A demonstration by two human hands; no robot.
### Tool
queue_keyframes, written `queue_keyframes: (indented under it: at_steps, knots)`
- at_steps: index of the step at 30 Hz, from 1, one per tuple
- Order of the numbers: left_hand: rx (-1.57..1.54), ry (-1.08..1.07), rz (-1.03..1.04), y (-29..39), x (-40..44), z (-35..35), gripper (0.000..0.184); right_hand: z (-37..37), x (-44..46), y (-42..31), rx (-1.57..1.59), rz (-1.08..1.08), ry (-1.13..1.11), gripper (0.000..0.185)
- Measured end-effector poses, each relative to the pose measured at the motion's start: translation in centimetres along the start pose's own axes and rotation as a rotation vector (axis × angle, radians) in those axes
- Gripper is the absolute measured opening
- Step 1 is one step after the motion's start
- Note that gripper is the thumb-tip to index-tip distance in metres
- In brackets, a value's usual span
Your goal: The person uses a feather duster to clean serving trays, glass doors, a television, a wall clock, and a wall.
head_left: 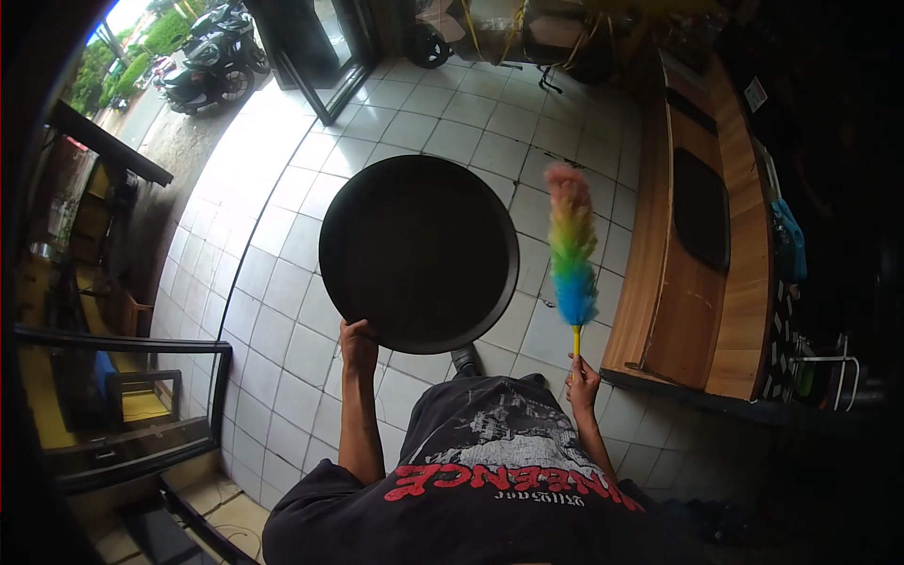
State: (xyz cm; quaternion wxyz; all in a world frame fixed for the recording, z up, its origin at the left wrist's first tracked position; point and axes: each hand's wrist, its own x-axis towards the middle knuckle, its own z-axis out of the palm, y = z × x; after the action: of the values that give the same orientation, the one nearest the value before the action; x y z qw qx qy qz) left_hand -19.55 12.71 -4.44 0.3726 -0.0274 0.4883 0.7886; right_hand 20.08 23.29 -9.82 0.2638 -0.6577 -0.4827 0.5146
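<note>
A large round black tray [419, 254] is held up in front of me, its flat face toward the camera. My left hand [358, 344] grips it at the lower left rim, with part of the fingers hidden behind the tray. To the right, my right hand [582, 379] is closed round the yellow handle of a rainbow-coloured feather duster [573, 247]. The duster stands upright, feathers at the top, apart from the tray.
White tiled floor [490, 151] lies below. A wooden counter [744, 273] with a dark inset panel runs along the right. Glass doors with dark frames [226, 386] stand at the left. Motorcycles [212, 66] are at the upper left and top.
</note>
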Motion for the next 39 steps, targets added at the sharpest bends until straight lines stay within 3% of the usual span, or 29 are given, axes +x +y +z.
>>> queue_keyframes:
  at_steps: [2,4,6,9,10,13,15,17,23,25,28,29,31,33,34,35,38,39]
  knots:
    - [-0.05,-0.007,-0.045,-0.1,-0.4,1.1,0.022,0.2,-0.8,-1.8,0.269,0.085,-0.149,0.033]
    - [-0.092,-0.024,-0.103,-1.4,0.3,0.0,0.018,-0.1,-1.1,-1.6,0.25,0.112,-0.264,0.032]
    - [-0.24,-0.288,-0.289,-4.4,2.7,-4.2,0.016,-0.2,-0.6,0.8,0.21,0.117,-0.461,0.025]
    - [-0.226,-0.165,-0.355,-6.1,2.7,-2.5,0.005,-0.7,-0.1,2.3,-0.223,-0.262,-0.535,0.024]
    - [-0.205,-0.151,-0.372,-6.4,2.9,-1.9,0.006,-0.8,-0.4,1.8,-0.221,-0.26,-0.511,0.024]
    - [-0.208,-0.296,-0.395,-6.8,3.3,-0.4,0.007,-1.6,-1.6,-0.9,-0.09,-0.015,-0.518,0.026]
    - [-0.179,-0.288,-0.4,-6.7,2.9,1.0,0.007,-1.8,-2.6,-3.2,0.466,0.188,-0.544,0.028]
    - [-0.104,-0.3,-0.407,-7.1,3.2,1.6,0.008,-1.8,-3.2,-3.4,0.578,0.249,-0.536,0.029]
    - [-0.042,-0.367,-0.396,-9.5,4.2,3.2,0.007,-3.3,-5.0,-1.5,0.043,0.117,-0.686,0.031]
    - [-0.028,-0.389,-0.425,-9.9,3.5,4.0,0.009,-4.6,-4.8,-1.2,0.173,0.103,-0.647,0.03]
    - [0.007,-0.408,-0.472,-10.9,1.9,5.6,0.009,-6.3,-4.8,-1.4,0.595,0.286,-0.233,0.03]
    - [0.029,-0.402,-0.493,-11.3,1.4,6.1,0.009,-6.8,-4.6,-1.4,0.599,0.282,-0.232,0.03]
    - [0.03,-0.427,-0.501,-12.4,0.3,6.6,0.012,-8.1,-4.3,-1.6,0.614,0.188,0.153,0.03]
    - [0.123,-0.336,-0.454,-13.4,-1.2,7.4,0.007,-9.7,-5.0,-1.9,0.446,0.038,0.266,0.031]
    - [0.123,-0.347,-0.471,-14.2,-1.1,7.1,0.008,-10.0,-4.6,0.0,0.308,-0.107,0.287,0.034]
    - [0.092,-0.402,-0.493,-15.2,-0.6,6.4,0.033,-10.7,-4.5,1.7,0.127,-0.195,0.237,0.033]
    - [0.144,-0.351,-0.417,-15.4,-1.7,8.9,0.03,-11.6,-5.5,1.8,-0.305,-0.415,-0.02,0.033]
    - [0.331,-0.454,-0.326,-15.6,-1.7,8.8,0.03,-11.8,-4.9,2.2,-0.295,-0.423,-0.016,0.033]
